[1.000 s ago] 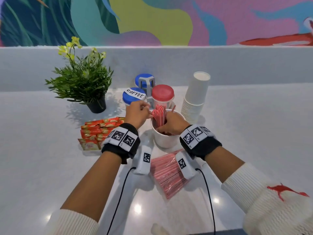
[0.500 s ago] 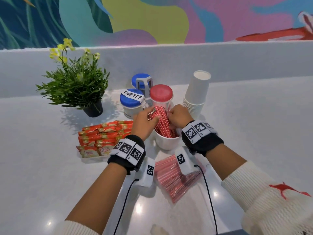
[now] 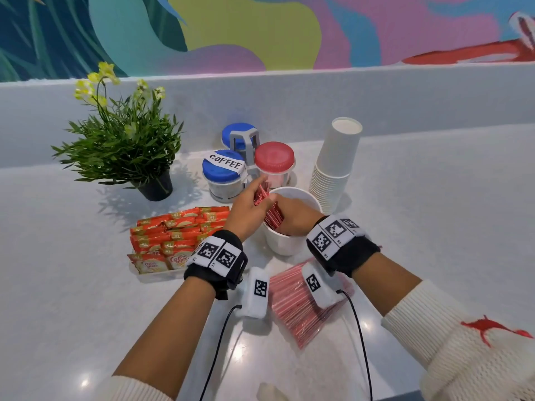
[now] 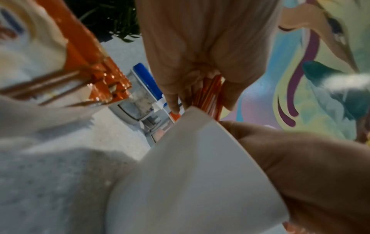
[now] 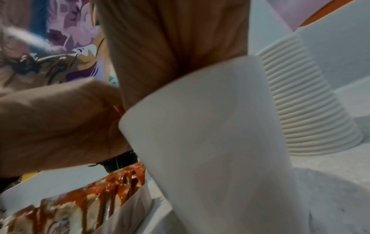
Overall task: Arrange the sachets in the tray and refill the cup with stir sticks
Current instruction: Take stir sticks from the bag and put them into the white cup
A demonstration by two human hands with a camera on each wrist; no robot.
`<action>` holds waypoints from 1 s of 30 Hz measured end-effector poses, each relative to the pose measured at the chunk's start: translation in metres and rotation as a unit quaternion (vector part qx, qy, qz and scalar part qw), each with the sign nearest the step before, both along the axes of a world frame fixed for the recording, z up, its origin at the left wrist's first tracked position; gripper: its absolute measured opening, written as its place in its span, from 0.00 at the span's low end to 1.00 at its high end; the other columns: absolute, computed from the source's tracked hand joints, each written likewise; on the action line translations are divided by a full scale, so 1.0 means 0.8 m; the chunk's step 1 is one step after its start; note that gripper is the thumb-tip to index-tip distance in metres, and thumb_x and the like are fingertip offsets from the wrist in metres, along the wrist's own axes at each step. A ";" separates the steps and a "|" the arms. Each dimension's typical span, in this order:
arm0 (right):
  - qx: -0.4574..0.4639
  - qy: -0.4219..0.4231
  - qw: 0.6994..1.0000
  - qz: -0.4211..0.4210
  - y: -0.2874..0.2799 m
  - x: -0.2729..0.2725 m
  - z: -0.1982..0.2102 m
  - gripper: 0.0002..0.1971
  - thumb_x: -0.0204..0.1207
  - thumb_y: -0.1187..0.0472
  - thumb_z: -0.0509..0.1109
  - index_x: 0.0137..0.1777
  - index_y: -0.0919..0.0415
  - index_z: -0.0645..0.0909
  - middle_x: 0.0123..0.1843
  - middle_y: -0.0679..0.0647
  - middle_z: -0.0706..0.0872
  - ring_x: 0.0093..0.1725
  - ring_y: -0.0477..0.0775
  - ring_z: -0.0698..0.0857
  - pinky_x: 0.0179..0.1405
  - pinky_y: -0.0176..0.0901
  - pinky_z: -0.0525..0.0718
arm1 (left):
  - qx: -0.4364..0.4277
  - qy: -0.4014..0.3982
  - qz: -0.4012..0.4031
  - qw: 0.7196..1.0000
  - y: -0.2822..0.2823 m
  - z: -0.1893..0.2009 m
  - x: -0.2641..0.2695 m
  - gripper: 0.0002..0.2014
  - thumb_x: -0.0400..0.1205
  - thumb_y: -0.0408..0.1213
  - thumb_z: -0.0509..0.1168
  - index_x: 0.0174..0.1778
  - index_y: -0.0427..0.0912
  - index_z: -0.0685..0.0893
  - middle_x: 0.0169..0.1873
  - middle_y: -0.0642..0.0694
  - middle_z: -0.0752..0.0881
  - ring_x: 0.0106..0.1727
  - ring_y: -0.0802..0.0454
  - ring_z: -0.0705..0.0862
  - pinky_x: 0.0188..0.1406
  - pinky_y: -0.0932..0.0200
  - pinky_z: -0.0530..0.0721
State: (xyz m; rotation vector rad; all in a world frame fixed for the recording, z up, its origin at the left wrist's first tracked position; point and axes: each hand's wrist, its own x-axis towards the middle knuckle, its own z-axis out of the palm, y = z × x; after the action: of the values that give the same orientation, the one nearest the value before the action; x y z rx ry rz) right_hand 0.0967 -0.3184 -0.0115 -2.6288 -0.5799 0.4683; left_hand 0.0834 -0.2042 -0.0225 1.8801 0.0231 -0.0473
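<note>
Café-style coffee station, white tabletop (image 3: 434, 227), stacked paper cups (image 3: 333, 175), "COFFEE" jar (image 3: 223, 178), creamer sachets (image 3: 170, 235), colourful mural (image 3: 260, 30)

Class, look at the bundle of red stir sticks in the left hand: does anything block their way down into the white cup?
Only the right hand, reaching into the white cup beside the red stir sticks the left hand holds; nothing else visible.

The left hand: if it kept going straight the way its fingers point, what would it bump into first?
Probably the red-lidded jar, just past the left hand and its stir sticks; depth is hard to judge.

White ribbed sleeves (image 3: 451, 337), one with a red mark, and black wristbands (image 3: 217, 260) carrying square-coded white tags and black cables.
</note>
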 end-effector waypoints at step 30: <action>-0.060 -0.034 0.998 -0.007 -0.016 0.011 -0.014 0.23 0.76 0.57 0.70 0.69 0.64 0.73 0.65 0.61 0.82 0.65 0.61 0.79 0.63 0.45 0.73 | 0.096 -0.036 -0.041 0.994 0.004 -0.024 -0.006 0.24 0.87 0.48 0.45 0.80 0.46 0.58 0.80 0.45 0.62 0.81 0.50 0.60 0.80 0.51 0.59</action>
State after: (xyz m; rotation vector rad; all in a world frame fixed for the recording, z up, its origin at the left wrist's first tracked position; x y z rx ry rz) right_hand 0.1052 -0.3310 -0.0230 -2.7713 -0.5704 0.4223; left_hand 0.0788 -0.2006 -0.0414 2.0739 -0.1028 -0.0348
